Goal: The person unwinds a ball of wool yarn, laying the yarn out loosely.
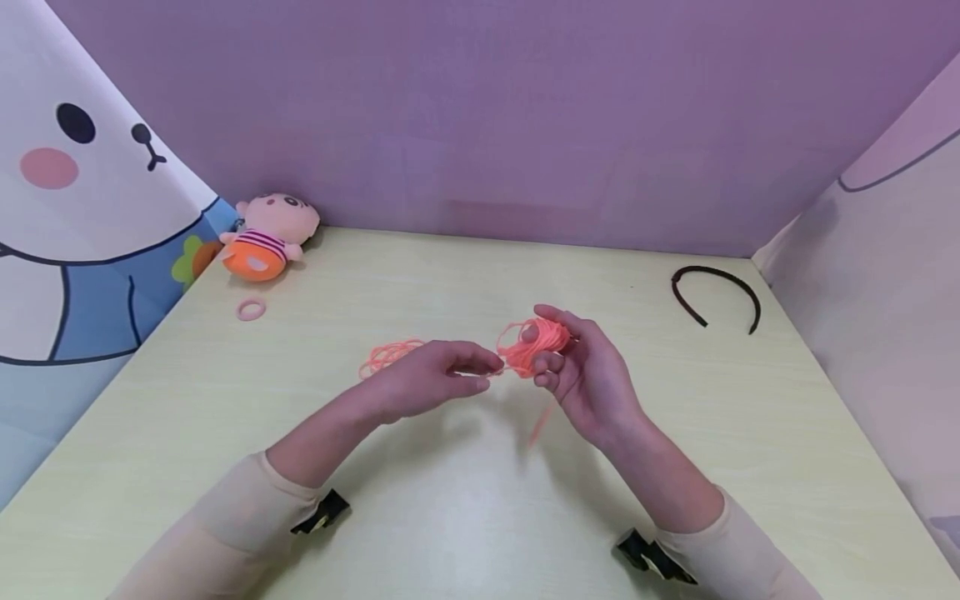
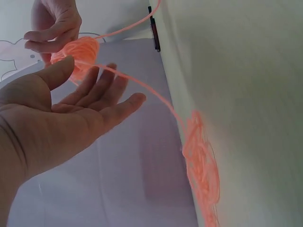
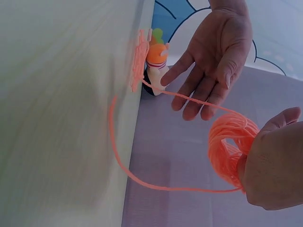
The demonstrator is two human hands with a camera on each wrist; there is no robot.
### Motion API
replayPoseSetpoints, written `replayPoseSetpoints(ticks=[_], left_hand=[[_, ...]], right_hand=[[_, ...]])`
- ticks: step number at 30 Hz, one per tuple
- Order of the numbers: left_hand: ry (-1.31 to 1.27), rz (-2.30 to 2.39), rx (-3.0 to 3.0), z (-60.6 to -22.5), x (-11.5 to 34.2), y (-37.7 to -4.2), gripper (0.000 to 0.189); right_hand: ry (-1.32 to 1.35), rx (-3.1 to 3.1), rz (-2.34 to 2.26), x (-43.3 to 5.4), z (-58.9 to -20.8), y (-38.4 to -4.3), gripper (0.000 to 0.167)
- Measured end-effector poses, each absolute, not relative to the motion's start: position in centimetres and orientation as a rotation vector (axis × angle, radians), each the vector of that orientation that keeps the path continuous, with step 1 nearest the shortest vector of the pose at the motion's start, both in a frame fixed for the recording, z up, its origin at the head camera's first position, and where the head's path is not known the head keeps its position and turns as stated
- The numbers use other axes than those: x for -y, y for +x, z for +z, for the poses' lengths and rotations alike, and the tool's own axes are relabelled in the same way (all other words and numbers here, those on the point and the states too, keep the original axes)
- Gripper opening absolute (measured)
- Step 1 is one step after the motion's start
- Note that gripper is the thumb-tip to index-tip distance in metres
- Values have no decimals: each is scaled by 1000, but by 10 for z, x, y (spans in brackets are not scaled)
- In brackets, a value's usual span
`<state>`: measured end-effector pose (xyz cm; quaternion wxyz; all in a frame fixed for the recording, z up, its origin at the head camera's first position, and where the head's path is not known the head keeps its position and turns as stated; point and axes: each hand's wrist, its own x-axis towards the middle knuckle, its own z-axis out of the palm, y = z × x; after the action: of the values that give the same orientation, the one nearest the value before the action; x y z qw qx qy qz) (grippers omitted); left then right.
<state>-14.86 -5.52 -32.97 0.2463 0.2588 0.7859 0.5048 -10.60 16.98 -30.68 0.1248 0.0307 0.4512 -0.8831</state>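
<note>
A wound bundle of coral-orange yarn (image 1: 546, 340) is held up above the table by my right hand (image 1: 600, 379), with fingers through and around its loops. Facing it from the left is my left hand (image 1: 427, 379), its thumb and fingers apart and loosely extended in both wrist views. One strand (image 2: 151, 90) runs from the bundle past the left fingers to a loose pile of the same yarn (image 1: 386, 357) on the table. In the head view the left forearm and hand partly hide that pile. A free tail (image 3: 156, 187) hangs from the bundle to the tabletop.
A plush doll (image 1: 264, 237) sits at the table's far left corner, with a small pink ring (image 1: 251, 309) in front of it. Far right lies a black headband (image 1: 717, 271). Purple cloth (image 1: 480, 125) backs the table (image 1: 480, 517), and patterned panels flank it.
</note>
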Motion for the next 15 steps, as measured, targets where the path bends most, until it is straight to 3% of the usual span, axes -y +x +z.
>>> replayPoseSetpoints(ticks=[6,15], left_hand=[[679,1419,-2118,-330,57,-148,13],[480,1458,-2265,-325,67,-160,10]], right_hand=[[81,-1311,-2576,-170,-307,-105,37],[93,-1314,-2585,-170,-306,-105,37]])
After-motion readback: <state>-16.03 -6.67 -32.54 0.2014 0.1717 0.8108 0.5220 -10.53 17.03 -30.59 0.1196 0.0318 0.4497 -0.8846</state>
